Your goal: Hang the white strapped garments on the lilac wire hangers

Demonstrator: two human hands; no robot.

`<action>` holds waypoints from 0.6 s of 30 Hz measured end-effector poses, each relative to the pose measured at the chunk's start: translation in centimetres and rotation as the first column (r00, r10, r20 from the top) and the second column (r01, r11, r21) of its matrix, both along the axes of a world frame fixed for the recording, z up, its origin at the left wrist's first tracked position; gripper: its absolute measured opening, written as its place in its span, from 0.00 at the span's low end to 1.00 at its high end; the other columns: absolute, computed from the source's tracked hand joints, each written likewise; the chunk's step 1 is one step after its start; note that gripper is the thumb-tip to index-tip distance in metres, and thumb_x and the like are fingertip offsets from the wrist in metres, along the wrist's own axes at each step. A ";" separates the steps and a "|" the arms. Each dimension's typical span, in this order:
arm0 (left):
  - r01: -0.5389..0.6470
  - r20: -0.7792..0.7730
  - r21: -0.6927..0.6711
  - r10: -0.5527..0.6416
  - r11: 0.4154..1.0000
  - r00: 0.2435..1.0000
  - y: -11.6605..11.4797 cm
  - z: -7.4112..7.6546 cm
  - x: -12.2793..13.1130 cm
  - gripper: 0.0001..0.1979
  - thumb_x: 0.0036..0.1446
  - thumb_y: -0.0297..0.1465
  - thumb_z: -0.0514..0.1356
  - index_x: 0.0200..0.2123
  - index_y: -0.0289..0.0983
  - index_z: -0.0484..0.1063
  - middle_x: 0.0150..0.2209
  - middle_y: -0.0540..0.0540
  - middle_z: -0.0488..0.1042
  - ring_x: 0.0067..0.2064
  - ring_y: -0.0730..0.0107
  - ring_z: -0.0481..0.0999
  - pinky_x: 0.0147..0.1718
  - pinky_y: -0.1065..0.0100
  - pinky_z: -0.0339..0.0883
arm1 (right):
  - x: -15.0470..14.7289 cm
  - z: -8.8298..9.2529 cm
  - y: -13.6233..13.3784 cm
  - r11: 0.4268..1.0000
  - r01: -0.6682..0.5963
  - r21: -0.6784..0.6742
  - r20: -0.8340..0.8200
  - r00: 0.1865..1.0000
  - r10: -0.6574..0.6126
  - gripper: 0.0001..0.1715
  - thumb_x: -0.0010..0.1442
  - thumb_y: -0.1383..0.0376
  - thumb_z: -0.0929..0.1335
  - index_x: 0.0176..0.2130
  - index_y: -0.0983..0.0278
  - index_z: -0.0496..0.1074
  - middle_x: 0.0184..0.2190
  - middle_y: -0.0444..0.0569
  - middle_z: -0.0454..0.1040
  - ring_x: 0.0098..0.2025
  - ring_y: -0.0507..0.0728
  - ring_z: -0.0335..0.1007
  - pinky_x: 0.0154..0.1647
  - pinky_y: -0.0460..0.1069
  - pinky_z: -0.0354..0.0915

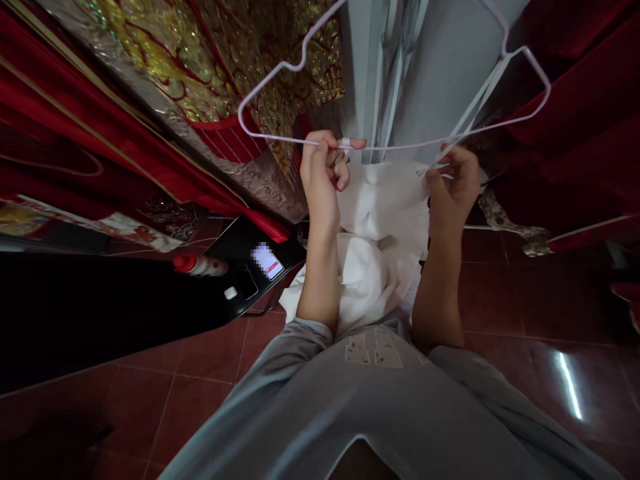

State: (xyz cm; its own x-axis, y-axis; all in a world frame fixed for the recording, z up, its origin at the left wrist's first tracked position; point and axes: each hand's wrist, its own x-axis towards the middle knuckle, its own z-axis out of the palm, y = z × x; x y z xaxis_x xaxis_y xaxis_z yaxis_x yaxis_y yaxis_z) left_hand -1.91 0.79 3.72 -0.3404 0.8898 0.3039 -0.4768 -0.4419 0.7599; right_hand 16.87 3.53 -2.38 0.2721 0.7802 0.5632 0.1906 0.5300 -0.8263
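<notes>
A pale pink clothes hanger [400, 146] spans the upper middle of the head view, its hook out of frame. My left hand [323, 167] is closed on the hanger's lower bar, with one finger stretched along it. A bit of white strap shows by those fingers. With thumb and fingers, my right hand [453, 183] pinches a thin white strap [475, 100] that loops up over the hanger's right shoulder notch. Below both hands hangs a white garment [370, 200], bunched in folds near my body.
Red and gold sequined garments [220, 67] hang at the left, dark red cloth [580, 133] at the right. A black table [125, 313] at the left bears a phone [269, 261], a red-capped bottle [200, 265] and a small white case [231, 293]. Red floor tiles [200, 373] lie below.
</notes>
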 end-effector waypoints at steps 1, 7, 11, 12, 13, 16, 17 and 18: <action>0.006 0.019 -0.008 -0.006 1.000 1.000 0.0 0.0 -0.1 0.15 0.72 0.27 0.48 0.31 0.41 0.64 0.32 0.46 0.75 0.17 0.67 0.57 0.19 0.66 0.44 | 0.0 0.3 0.2 1.000 -0.006 0.008 -0.006 1.000 0.006 0.17 0.54 0.62 0.69 0.45 0.56 0.70 0.42 0.44 0.69 0.38 0.50 0.65 0.37 0.48 0.64; 0.046 -0.009 0.030 -0.046 0.998 0.999 0.0 0.2 -0.5 0.17 0.74 0.24 0.44 0.32 0.40 0.63 0.31 0.46 0.76 0.17 0.67 0.54 0.18 0.65 0.41 | 0.6 3.2 0.0 0.997 -0.025 0.077 -0.065 0.997 0.031 0.06 0.52 0.69 0.69 0.34 0.64 0.70 0.31 0.43 0.70 0.33 0.48 0.66 0.37 0.46 0.63; 0.014 -0.059 0.048 -0.011 0.999 0.998 0.0 0.2 -0.5 0.18 0.74 0.22 0.42 0.32 0.40 0.60 0.29 0.47 0.75 0.16 0.68 0.50 0.18 0.65 0.39 | 1.4 5.8 0.0 0.980 -0.075 0.187 -0.108 0.989 0.096 0.05 0.50 0.74 0.68 0.31 0.67 0.73 0.24 0.42 0.69 0.25 0.45 0.65 0.28 0.44 0.59; 0.012 -0.066 0.050 -0.009 0.999 0.998 0.0 0.1 -0.5 0.18 0.74 0.22 0.42 0.31 0.40 0.60 0.29 0.48 0.75 0.16 0.69 0.49 0.18 0.65 0.38 | 1.6 6.6 0.4 0.972 -0.103 0.212 -0.113 0.985 0.129 0.07 0.50 0.74 0.68 0.32 0.67 0.74 0.23 0.41 0.69 0.24 0.45 0.65 0.26 0.43 0.59; 0.010 -0.067 0.051 -0.007 0.999 0.998 0.1 0.1 -0.5 0.18 0.75 0.22 0.42 0.31 0.40 0.60 0.29 0.48 0.75 0.15 0.69 0.48 0.18 0.65 0.38 | 1.7 7.4 1.0 0.962 -0.136 0.238 -0.119 0.979 0.168 0.09 0.51 0.75 0.67 0.33 0.67 0.75 0.23 0.41 0.68 0.23 0.46 0.65 0.24 0.43 0.58; 0.009 -0.055 0.042 -0.007 0.999 0.998 0.1 -0.1 -0.6 0.17 0.74 0.24 0.45 0.31 0.41 0.61 0.30 0.47 0.76 0.15 0.68 0.51 0.17 0.65 0.40 | 1.9 10.0 3.7 0.919 -0.261 0.296 -0.134 0.941 0.311 0.15 0.50 0.77 0.64 0.34 0.66 0.77 0.21 0.42 0.68 0.22 0.46 0.65 0.22 0.44 0.59; 0.008 -0.053 0.029 -0.007 1.000 0.999 0.1 -0.1 -0.6 0.16 0.75 0.26 0.46 0.31 0.41 0.62 0.30 0.46 0.76 0.15 0.68 0.53 0.17 0.65 0.41 | 2.0 10.9 4.7 0.906 -0.299 0.299 -0.138 0.926 0.352 0.15 0.50 0.78 0.64 0.32 0.66 0.77 0.21 0.42 0.68 0.21 0.46 0.64 0.22 0.44 0.59; 0.007 -0.053 0.012 -0.006 1.000 0.999 0.1 -0.1 -0.6 0.16 0.74 0.27 0.47 0.31 0.41 0.63 0.31 0.46 0.77 0.15 0.68 0.53 0.17 0.65 0.42 | 2.2 11.6 5.5 0.898 -0.326 0.294 -0.151 0.912 0.381 0.15 0.51 0.78 0.64 0.31 0.65 0.77 0.22 0.42 0.68 0.21 0.46 0.64 0.22 0.44 0.59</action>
State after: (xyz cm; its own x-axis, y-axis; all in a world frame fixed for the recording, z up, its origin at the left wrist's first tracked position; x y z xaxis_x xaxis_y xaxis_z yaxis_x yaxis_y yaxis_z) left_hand -2.53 0.90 3.57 -0.3180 0.8882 0.3317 -0.4393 -0.4480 0.7787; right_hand 19.03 9.02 9.23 0.1329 0.6814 0.7198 -0.2032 0.7295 -0.6531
